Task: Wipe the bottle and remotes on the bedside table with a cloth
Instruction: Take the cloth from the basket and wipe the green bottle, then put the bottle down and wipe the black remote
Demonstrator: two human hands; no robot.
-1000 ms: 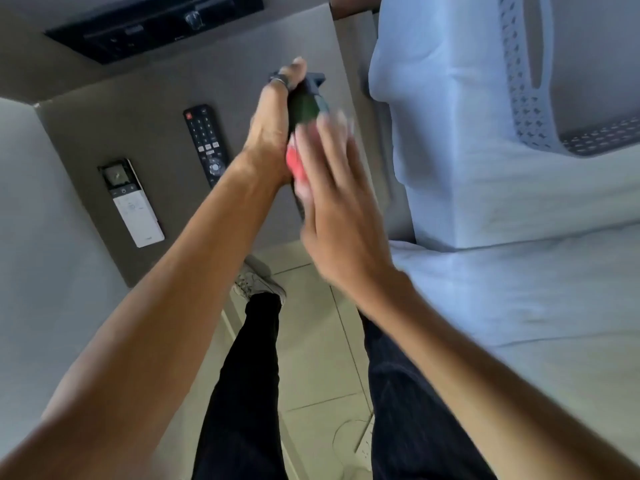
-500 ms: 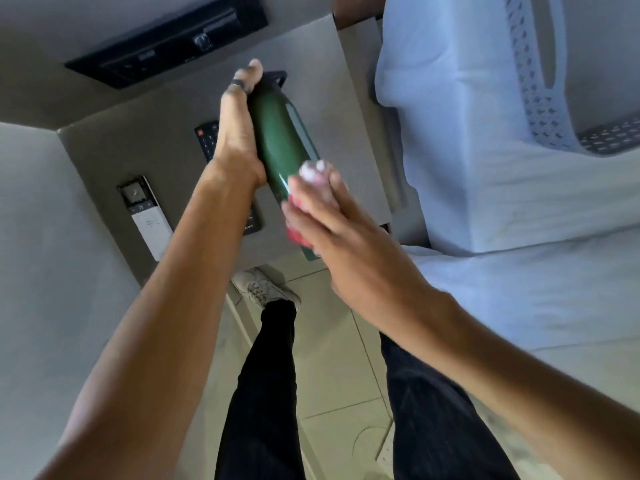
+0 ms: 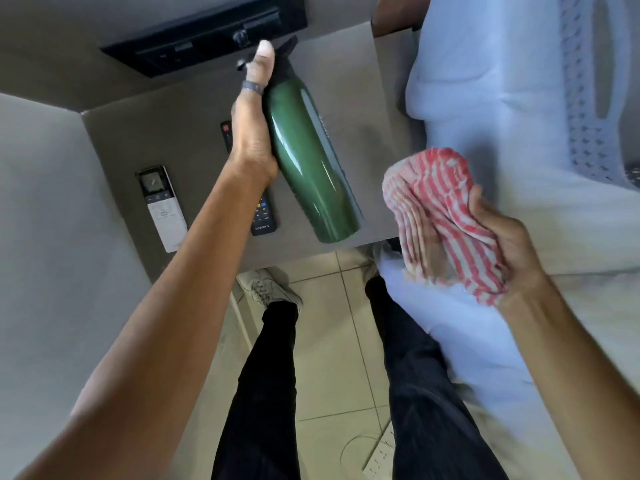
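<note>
The bedside table (image 3: 166, 133) is a flat, matte grey-brown slab tucked into a corner, with pale walls on its left and far sides and a bed (image 3: 519, 237) in smooth light-blue sheets hard against its right edge. A black panel (image 3: 204, 39) with a small round knob is set into the wall above the table. On the tabletop lie two remotes: a slim white remote (image 3: 163, 211) with a dark screen at its top end sits near the left edge, and a black remote (image 3: 263, 216) with coloured buttons lies just beside it, mostly covered by the left forearm. A pale plastic basket (image 3: 588, 98) with a perforated wall rests on the bed, against the pillows.

The left hand (image 3: 251, 133) wraps its fingers around the upper body of the bottle (image 3: 308, 161), thumb stretched up along the neck and a dark ring on it. The bottle is glossy dark green metal, a long cylinder with a black cap, held tilted above the table with its base towards the near edge.

The right hand (image 3: 509, 237) is closed on the cloth (image 3: 440, 216), a bunched, ribbed red-and-white striped rag, held over the bed edge, apart from the bottle. Below are black trousers, a pale shoe (image 3: 270, 287) and cream floor tiles (image 3: 332, 341).
</note>
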